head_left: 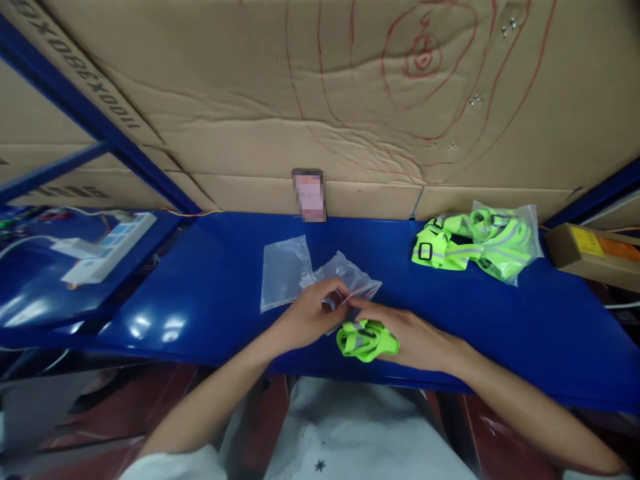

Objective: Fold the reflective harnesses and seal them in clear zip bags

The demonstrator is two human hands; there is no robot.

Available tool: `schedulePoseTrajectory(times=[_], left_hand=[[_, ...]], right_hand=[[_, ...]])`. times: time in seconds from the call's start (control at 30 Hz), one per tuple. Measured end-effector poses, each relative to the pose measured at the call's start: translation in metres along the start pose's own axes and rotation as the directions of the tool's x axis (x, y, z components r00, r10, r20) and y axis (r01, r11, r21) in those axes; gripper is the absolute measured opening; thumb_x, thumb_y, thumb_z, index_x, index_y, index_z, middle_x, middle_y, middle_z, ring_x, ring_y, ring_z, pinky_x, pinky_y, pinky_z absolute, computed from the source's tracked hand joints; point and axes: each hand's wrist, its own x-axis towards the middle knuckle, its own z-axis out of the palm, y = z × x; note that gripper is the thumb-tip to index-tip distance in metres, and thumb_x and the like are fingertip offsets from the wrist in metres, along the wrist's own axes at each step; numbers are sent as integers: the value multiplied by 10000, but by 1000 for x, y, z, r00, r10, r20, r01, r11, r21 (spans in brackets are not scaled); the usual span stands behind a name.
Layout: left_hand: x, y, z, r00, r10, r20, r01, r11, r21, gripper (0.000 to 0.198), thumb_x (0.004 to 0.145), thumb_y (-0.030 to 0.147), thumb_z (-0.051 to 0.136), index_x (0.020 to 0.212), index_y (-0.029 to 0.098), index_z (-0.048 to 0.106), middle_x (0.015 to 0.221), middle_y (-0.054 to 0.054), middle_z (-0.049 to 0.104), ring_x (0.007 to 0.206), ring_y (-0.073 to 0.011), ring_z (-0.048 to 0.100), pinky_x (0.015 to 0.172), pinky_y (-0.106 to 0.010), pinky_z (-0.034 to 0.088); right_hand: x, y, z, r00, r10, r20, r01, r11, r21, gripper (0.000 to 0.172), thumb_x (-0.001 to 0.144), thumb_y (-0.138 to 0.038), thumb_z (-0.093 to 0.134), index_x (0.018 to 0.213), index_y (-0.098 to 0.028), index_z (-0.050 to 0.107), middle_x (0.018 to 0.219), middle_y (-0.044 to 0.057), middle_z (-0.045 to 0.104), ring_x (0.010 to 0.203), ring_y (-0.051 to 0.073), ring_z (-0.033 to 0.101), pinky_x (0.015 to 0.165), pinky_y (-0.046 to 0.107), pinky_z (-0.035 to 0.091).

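Observation:
My right hand [407, 333] is closed around a bunched neon-green reflective strap [366, 340] near the front edge of the blue table [210, 287], while its fingertips also reach the bag. My left hand [313, 310] pinches the near edge of a crumpled clear plastic bag [350, 277] lying just beyond the strap. The two hands meet at the bag's edge. A second, flat clear plastic bag [284, 270] lies to the left of the crumpled one.
At the back right lie loose neon-green straps [440, 250] beside a clear bag stuffed with more of them [505, 240]. A brown carton [590, 257] sits far right, a white power strip [113, 243] on the left, and cardboard sheets [350, 100] line the back.

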Motion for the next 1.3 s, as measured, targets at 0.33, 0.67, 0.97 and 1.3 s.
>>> schedulePoseTrajectory(times=[0.33,0.67,0.97,1.3], left_hand=[[1,11,7,949,273,-156,-221,932,289,141,1025,322,535,974,211,605,985,-56,609,794,-135,662,634,-241,595],[-13,-15,-26,923,128,362,-347,681,645,864,935,611,665,1641,336,252,1610,-145,454,1444,-372,514,1135,-535,501],[55,-46,-20,824,254,506,-493,761,422,1148,820,681,761,1692,323,105,1632,-150,449,1479,-377,449,1222,-563,317],[42,-54,-30,808,161,567,-450,790,417,1177,730,749,782,1676,416,167,1738,-82,247,1533,-452,301,1235,-604,243]], right_hand=[[4,5,-15,982,185,-38,-183,981,65,596,872,-226,743,1419,-242,507,1361,83,671,1208,243,694,1019,380,578],[11,28,-25,959,256,123,-280,926,255,641,854,-462,815,1378,-217,539,1230,41,728,1047,189,720,904,290,585],[9,26,-25,992,55,113,-60,997,44,595,896,-476,777,1389,-209,577,1564,141,506,1548,279,387,1230,413,408],[10,23,-32,937,170,304,-200,977,69,536,919,-435,757,1366,-218,554,1228,68,707,1057,191,692,908,297,547]])
